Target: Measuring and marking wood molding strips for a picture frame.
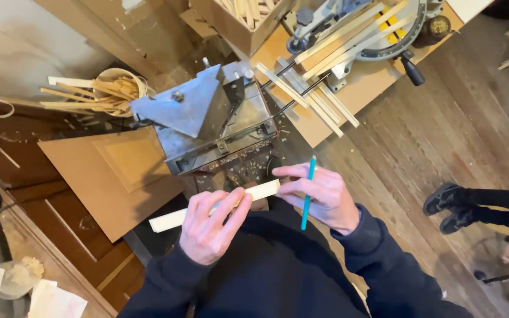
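Both hands meet close under the camera: the left hand (210,227) is closed around a pale, flat wood strip (175,219) that slants up to the right, and the right hand (319,197) pinches the strip's upper end while a teal pencil (308,194) stands between its fingers. Left fingers hide the strip's middle, so its surface there cannot be made out. Just beyond, a grey metal cutting machine (207,118) sits by the tabletop (360,88), whose saw is cut off at the top edge.
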